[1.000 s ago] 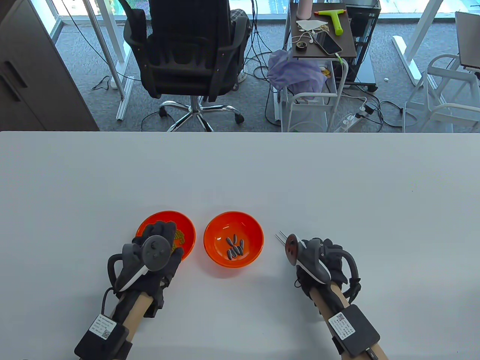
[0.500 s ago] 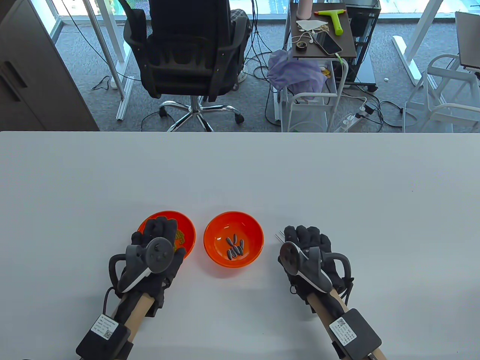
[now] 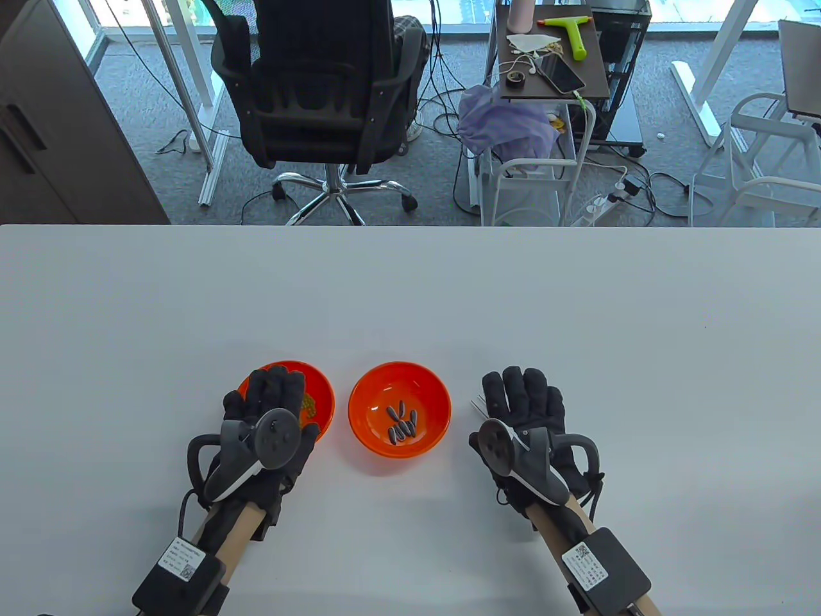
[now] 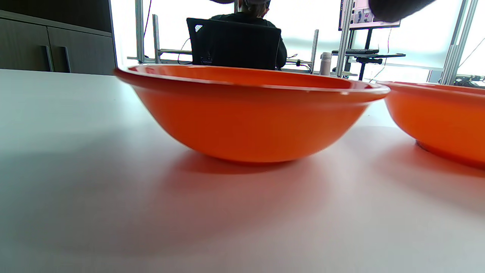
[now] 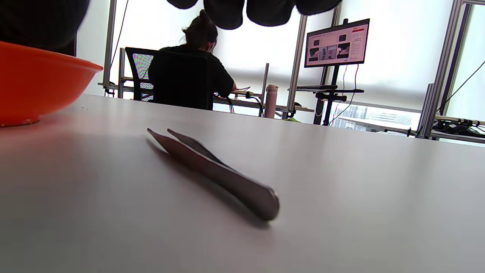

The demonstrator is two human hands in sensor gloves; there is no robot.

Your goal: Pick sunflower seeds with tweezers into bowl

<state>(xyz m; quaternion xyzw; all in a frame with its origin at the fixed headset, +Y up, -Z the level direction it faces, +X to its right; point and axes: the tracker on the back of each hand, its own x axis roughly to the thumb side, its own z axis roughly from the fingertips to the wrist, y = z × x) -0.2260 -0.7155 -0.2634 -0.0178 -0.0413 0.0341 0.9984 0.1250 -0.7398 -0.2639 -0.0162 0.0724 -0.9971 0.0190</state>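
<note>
The left hand [image 3: 269,410] lies over the near-left part of the left orange bowl [image 3: 321,393], palm down, with its fingers spread flat and gripping nothing; a tracker [image 3: 277,437] sits on the back of it. From the table view, something yellowish-green [image 3: 308,404] shows inside this bowl beside the fingers; what it is cannot be told. The left wrist view shows the same bowl's outer wall [image 4: 246,117] standing on the white table [image 4: 75,182], with the neighbouring bowl's wall at the right edge of that view, apart from it. Just to the right stands the second orange bowl [image 3: 375,388], holding a small cluster of dark sunflower seeds [image 3: 401,425] on its floor, slightly toward the near side. Further right, the tweezers [image 5: 212,170] lie flat on the table, released, tips pointing toward the second bowl and slightly parted, the joined end toward the camera in the right wrist view. In the table view only their thin tips [image 3: 478,405] show, projecting from under the left side of the right hand [image 3: 526,410]. That hand hovers above the tweezers with fingers extended and spread, holding nothing; in the right wrist view its fingertips [image 5: 227,13] hang at the top edge, clear of the tool. The second bowl's rim appears at the left of that view, well apart from the tweezers.
</note>
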